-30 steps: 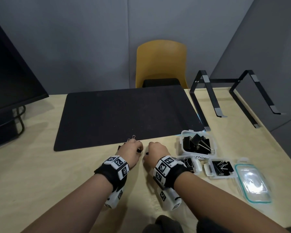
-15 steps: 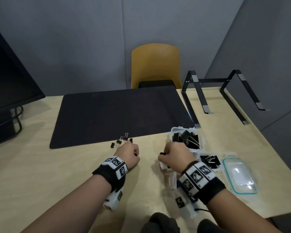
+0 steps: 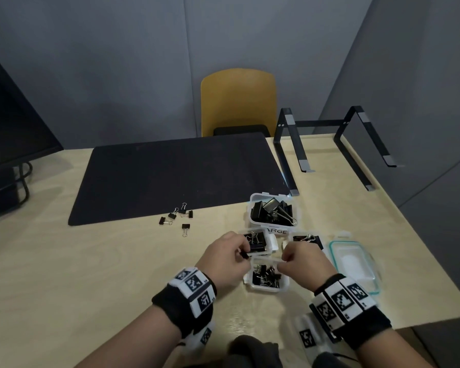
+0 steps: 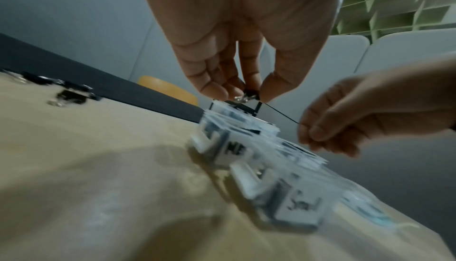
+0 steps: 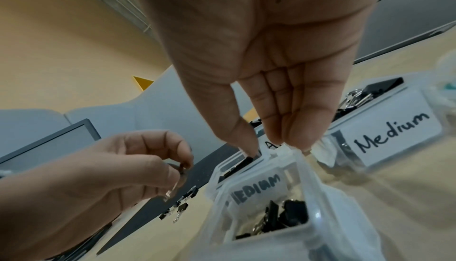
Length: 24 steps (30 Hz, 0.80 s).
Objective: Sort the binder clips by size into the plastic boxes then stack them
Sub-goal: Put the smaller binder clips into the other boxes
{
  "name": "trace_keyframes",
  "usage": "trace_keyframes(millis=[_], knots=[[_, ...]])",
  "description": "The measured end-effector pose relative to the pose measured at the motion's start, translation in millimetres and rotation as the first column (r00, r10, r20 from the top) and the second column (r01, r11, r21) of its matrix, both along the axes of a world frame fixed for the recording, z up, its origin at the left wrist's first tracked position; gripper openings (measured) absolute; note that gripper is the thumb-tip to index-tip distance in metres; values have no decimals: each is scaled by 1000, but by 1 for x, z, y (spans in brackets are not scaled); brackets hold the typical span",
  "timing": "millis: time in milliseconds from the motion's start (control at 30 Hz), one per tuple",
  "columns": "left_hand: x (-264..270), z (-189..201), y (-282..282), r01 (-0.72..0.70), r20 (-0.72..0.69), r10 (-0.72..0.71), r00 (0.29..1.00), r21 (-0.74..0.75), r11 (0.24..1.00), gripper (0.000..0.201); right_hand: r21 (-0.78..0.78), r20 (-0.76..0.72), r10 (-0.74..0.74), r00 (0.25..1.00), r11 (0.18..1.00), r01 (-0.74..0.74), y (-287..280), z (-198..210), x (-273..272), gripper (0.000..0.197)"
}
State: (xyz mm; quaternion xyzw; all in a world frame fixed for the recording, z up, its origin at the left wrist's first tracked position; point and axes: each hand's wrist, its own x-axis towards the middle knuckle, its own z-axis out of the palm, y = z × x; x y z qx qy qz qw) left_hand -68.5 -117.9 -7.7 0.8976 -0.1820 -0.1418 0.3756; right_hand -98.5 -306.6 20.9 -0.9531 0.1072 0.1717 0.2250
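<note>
— The table (image 3: 64, 274) looks like pale wood with a smooth, faintly glossy finish; the desk mat (image 3: 170, 176) on it is matt black and finely textured.

— And the boxes (image 3: 266, 281)?

— Translucent, frosted-looking plastic with white paper labels (image 5: 392, 128) written in black marker. The binder clips (image 3: 177, 217) have matt black bodies and shiny wire handles of silvery metal.

— The lid (image 3: 352, 264) on the right?

— Clear glossy plastic with a teal rim.
</note>
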Motion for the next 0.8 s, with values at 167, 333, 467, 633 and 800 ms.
trace_keyframes(millis=[167, 333, 467, 633, 800], knots=[[-16, -11, -25, 57, 28, -56, 998, -32, 998, 26, -11, 17, 9, 1000, 1000, -9, -6, 3, -1, 13], [-14, -15, -18, -1, 60, 3, 998, -27, 1000, 30, 17, 21, 27, 999, 999, -27, -5, 1, 0, 9], [-3, -16, 8, -172, 73, 170, 983, 25, 985, 24, 73, 54, 60, 997, 995, -64, 10, 4, 11, 7], [27, -34, 54, -345, 43, 343, 938, 163, 924, 26, 144, 98, 156, 983, 975, -169, 49, 13, 39, 9], [54, -42, 84, -415, 38, 420, 907, 246, 876, 34, 171, 91, 273, 958, 943, -285, 99, -1, 78, 29]])
